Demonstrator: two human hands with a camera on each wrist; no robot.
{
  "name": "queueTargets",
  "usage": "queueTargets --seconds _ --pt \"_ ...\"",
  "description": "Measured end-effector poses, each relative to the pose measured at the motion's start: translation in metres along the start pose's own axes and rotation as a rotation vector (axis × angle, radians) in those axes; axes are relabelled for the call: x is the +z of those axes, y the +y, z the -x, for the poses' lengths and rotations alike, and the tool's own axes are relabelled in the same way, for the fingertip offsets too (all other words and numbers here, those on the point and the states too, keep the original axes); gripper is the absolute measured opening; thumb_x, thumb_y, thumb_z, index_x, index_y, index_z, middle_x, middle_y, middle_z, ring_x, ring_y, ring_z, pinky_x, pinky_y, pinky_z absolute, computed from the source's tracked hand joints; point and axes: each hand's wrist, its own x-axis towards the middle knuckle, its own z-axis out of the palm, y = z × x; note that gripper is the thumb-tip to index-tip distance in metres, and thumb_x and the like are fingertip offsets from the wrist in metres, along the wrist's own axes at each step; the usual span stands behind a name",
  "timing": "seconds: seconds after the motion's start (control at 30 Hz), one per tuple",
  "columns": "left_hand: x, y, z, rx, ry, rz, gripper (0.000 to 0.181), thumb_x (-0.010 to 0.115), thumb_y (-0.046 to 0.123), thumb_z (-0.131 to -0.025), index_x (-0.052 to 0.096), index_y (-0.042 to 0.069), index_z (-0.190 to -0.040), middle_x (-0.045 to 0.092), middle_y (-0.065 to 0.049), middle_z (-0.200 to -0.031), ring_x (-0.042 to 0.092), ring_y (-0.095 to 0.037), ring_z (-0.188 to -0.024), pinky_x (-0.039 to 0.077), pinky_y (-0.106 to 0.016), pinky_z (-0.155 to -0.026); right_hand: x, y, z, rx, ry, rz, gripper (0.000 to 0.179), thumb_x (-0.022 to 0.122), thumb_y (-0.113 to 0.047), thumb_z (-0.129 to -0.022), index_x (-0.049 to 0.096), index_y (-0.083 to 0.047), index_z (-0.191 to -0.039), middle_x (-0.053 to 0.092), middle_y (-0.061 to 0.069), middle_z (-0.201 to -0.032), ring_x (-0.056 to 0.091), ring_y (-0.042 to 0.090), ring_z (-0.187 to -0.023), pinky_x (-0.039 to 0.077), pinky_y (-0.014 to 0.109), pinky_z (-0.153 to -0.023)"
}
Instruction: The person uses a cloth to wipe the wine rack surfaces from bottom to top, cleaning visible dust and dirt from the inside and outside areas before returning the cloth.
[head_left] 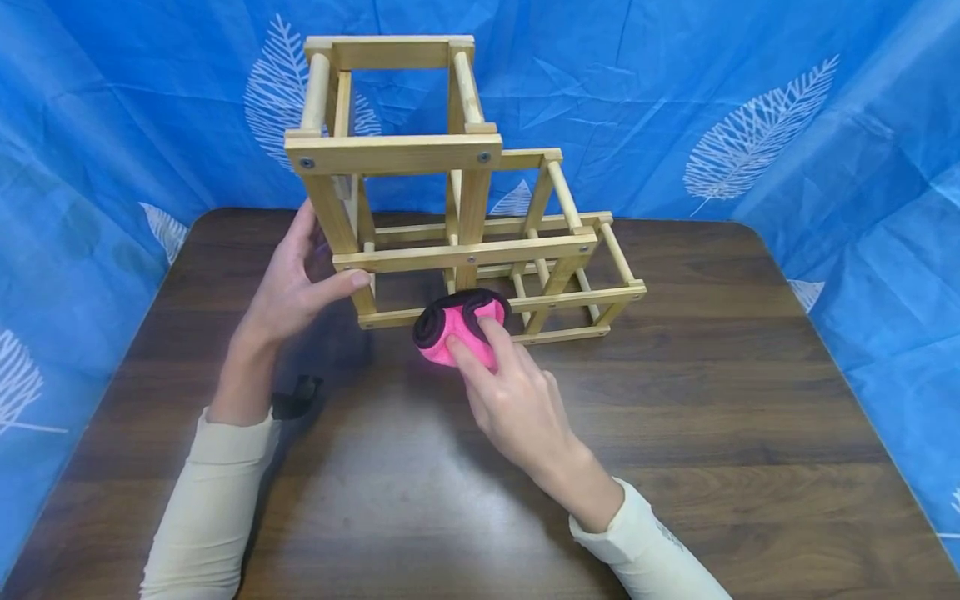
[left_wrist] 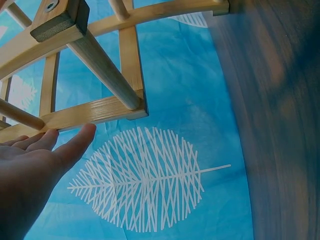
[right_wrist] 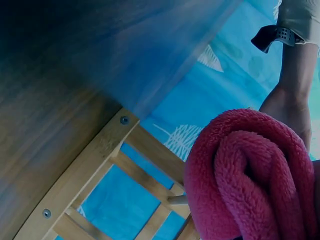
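Note:
A light wooden rack [head_left: 420, 257], built in steps from rails and round rods, is at the far middle of the table. My left hand [head_left: 288, 279] holds its left end, thumb in front and fingers partly hidden behind the frame. In the left wrist view, the fingers of that hand [left_wrist: 37, 160] lie along a wooden rail [left_wrist: 95, 111]. My right hand [head_left: 517, 400] pinches a folded pink cloth [head_left: 457, 329] with dark edging before the rack's lower front rail. The thick folds of the cloth [right_wrist: 245, 175] hide most of the right hand in the right wrist view.
The dark wood-grain table [head_left: 420, 500] extends to both sides and toward me. Blue sheeting [head_left: 630, 108] with white leaf prints hangs behind it and at both sides. A black strap [head_left: 296, 398] shows at my left wrist.

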Motion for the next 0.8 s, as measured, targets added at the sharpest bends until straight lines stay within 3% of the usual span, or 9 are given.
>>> queueTargets --seconds 0.33,0.57,0.8 --pt "0.001 -0.001 -0.001 0.014 -0.006 0.056 0.091 0.074 0.003 -0.081 0.023 0.014 -0.156 0.035 -0.012 -0.154 0.032 -0.034 -0.137 0.023 -0.051 -0.115 -0.003 0.002 0.01 -0.003 -0.008 0.009 0.033 0.061 -0.01 -0.09 0.066 -0.015 -0.123 0.056 0.021 -0.128 0.061 0.029 -0.071 0.053 0.041 -0.042" --pt "0.0 -0.001 -0.001 0.015 -0.004 0.06 0.091 0.073 0.004 -0.081 0.024 0.013 -0.156 0.035 -0.012 -0.153 0.033 -0.034 -0.136 0.025 -0.05 -0.113 -0.011 0.013 0.01 0.007 0.014 -0.037 0.029 0.065 -0.018 -0.093 0.066 -0.016 -0.122 0.057 0.021 -0.126 0.066 0.035 -0.09 0.058 0.048 -0.056" --pt "0.0 -0.001 -0.001 0.011 -0.006 0.078 0.091 0.073 0.003 -0.081 0.024 0.014 -0.156 0.034 -0.012 -0.153 0.033 -0.034 -0.136 0.024 -0.051 -0.114 -0.027 0.023 0.02 0.05 -0.019 -0.085 0.033 0.067 -0.013 -0.09 0.068 -0.013 -0.123 0.057 0.021 -0.127 0.067 0.036 -0.092 0.058 0.049 -0.063"
